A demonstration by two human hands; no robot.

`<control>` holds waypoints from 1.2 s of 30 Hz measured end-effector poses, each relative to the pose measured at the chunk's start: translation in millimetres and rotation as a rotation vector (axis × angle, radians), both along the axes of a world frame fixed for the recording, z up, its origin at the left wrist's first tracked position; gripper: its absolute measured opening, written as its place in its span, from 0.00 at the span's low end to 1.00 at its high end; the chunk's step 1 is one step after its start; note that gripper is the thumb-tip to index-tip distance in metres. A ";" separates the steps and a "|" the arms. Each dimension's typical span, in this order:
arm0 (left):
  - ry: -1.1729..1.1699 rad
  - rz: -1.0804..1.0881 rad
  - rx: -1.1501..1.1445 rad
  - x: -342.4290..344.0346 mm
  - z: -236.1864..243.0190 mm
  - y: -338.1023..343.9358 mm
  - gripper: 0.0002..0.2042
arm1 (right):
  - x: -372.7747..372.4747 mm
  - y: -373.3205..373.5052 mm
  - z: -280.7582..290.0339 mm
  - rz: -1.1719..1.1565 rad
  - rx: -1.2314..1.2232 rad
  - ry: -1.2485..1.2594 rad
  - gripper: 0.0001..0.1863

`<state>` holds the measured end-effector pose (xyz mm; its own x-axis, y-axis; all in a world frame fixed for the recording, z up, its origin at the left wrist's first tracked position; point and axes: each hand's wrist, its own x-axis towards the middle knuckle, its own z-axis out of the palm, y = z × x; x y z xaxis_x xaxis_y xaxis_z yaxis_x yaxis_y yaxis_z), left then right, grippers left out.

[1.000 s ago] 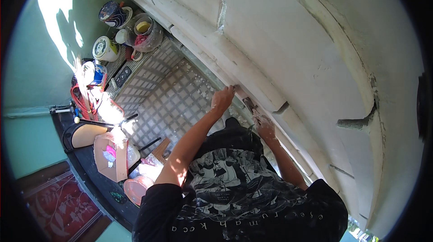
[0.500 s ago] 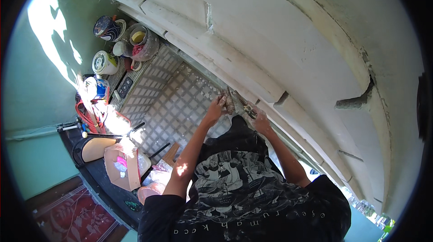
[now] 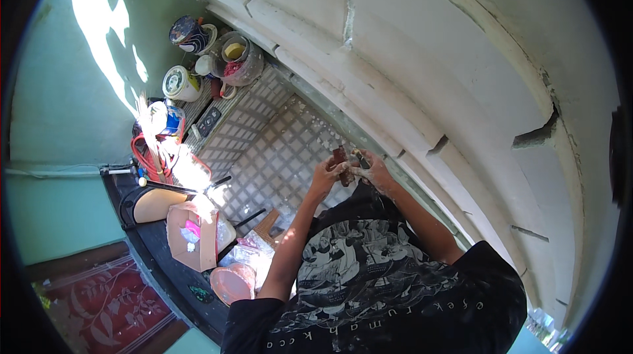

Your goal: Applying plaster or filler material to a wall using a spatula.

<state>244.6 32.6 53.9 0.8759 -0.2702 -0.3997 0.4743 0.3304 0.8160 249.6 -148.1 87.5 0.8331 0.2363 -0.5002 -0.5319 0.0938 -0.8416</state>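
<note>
Both my hands, dusted with pale powder, meet in front of my chest. My left hand [image 3: 326, 176] is closed on a small reddish-brown block-like piece [image 3: 340, 157], held upright and streaked with pale residue. My right hand [image 3: 376, 174] is closed beside it around a dark, slim tool [image 3: 359, 157]; its kind cannot be made out. The right fingers reach across to the lower part of the brown piece.
A pale, grooved wall panel [image 3: 422, 103] rises close on my right. Pale crumbs lie on the tiled floor [image 3: 264, 156]. Paint cans [image 3: 183, 83] and a bucket [image 3: 247, 70] line the left bench. Nearer are a cardboard box [image 3: 191, 235] and a pink basin [image 3: 232, 283].
The view has shifted, so the surroundings sit farther right. My hands have come closer together; the brown piece has turned its redder face up, and the grey blade between them no longer shows.
</note>
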 end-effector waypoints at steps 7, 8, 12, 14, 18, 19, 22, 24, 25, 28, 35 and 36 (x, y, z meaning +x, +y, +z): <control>-0.084 0.127 0.294 -7.2 15.8 14.4 0.15 | 1.8 22.5 -17.6 0.032 -0.403 -0.281 0.36; -0.091 0.116 0.296 -6.6 17.2 14.0 0.15 | 1.4 25.1 -22.1 0.020 -0.402 -0.283 0.36; 0.183 0.179 -0.139 1.9 39.8 2.8 0.13 | 4.1 30.5 -18.6 -0.086 -0.399 -0.347 0.33; 0.274 0.283 -0.290 4.4 36.7 2.3 0.12 | 8.9 27.3 -10.2 -0.120 -0.348 -0.255 0.32; -0.028 0.242 0.239 -0.1 -12.0 22.8 0.15 | 17.7 22.1 -18.8 -0.136 -0.544 -0.288 0.32; -0.057 0.249 0.395 0.6 -16.0 23.9 0.16 | 19.5 21.2 -24.7 -0.134 -0.532 -0.296 0.32; -0.105 0.234 0.615 9.9 -8.2 26.6 0.20 | 22.9 16.0 -48.5 -0.169 -0.627 -0.327 0.32; -0.042 0.299 0.424 9.7 -3.2 22.8 0.18 | 25.2 20.1 -28.9 -0.133 -0.513 -0.255 0.32; 0.013 0.350 0.230 9.5 -0.3 21.1 0.17 | 26.4 22.6 -17.9 -0.110 -0.404 -0.178 0.32; 0.253 0.242 -0.126 7.1 6.3 22.1 0.18 | 28.7 29.3 -10.1 -0.108 -0.515 -0.244 0.32; 0.164 0.216 -0.469 -3.3 7.2 46.8 0.22 | 44.2 29.6 -37.9 -0.151 -0.359 -0.038 0.32; 0.195 0.260 -0.313 -6.5 0.4 51.3 0.22 | 45.0 29.4 -43.9 -0.178 -0.340 -0.030 0.33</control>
